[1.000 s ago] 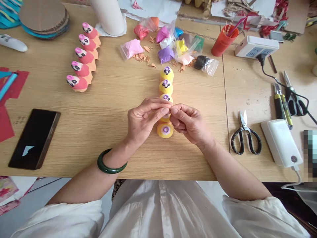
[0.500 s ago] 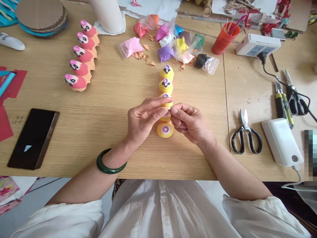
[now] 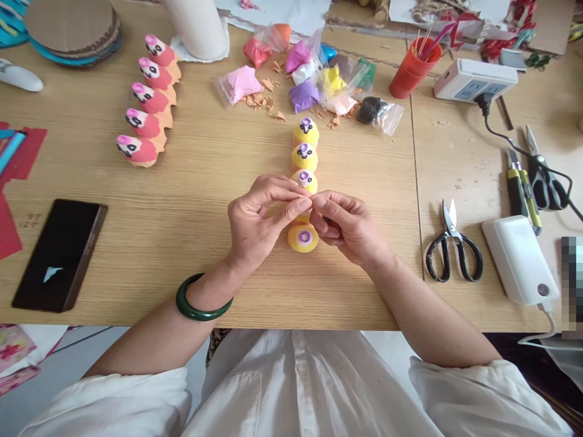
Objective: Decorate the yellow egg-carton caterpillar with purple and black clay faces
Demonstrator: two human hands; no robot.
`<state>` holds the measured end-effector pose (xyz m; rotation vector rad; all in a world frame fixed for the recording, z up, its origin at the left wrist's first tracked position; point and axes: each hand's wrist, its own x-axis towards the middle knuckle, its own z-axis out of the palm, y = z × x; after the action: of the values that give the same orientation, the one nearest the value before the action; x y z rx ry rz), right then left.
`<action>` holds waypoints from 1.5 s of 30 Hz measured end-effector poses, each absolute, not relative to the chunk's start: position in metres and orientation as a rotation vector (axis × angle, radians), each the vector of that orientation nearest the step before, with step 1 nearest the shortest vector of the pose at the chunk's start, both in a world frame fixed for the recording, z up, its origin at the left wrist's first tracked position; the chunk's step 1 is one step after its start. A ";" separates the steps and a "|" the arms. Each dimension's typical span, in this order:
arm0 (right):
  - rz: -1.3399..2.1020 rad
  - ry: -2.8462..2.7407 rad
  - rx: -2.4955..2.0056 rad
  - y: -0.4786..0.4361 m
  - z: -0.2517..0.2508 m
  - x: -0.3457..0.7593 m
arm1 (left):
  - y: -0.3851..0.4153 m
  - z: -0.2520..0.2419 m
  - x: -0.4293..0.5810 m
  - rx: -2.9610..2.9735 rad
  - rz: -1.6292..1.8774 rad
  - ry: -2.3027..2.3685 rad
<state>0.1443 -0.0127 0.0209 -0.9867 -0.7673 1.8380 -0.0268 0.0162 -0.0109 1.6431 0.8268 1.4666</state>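
Observation:
A row of yellow clay-covered bumps (image 3: 304, 156) with purple rings runs up the middle of the table; the upper ones carry black marks. Over its lower part my left hand (image 3: 268, 218) and my right hand (image 3: 348, 224) meet at the fingertips. Each hand is pinched, thumb against fingers. Whatever lies between the fingertips is too small to make out. A dark bit shows against the curled fingers of my right hand. My hands hide the fourth bump, while the lowest bump (image 3: 303, 238) shows below them.
A red row of similar bumps (image 3: 157, 103) stands at the left, with a phone (image 3: 59, 255) nearer. Behind the yellow row lie bagged clays (image 3: 304, 95) and orange scraps. A red cup (image 3: 413, 70), power strip (image 3: 476, 83), scissors (image 3: 450, 243) and white power bank (image 3: 520, 261) are at right.
The fingers of my left hand have closed into a pinch and touch my right fingertips. The third yellow bump now shows more, with a black mark on its right side.

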 end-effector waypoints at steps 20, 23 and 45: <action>1.837 -0.724 -0.944 -0.011 0.019 0.146 | 0.014 -0.008 -0.029 1.611 1.223 0.887; 1.835 -0.740 -0.944 -0.011 0.020 0.146 | 0.015 -0.009 -0.029 1.676 1.284 0.905; 1.880 -0.743 -0.929 -0.011 0.019 0.146 | 0.015 -0.012 -0.029 1.669 1.370 0.906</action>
<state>0.1457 -0.0113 0.0191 -0.9288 -0.7427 1.8798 -0.0286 0.0147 -0.0117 1.6689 0.9060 1.3705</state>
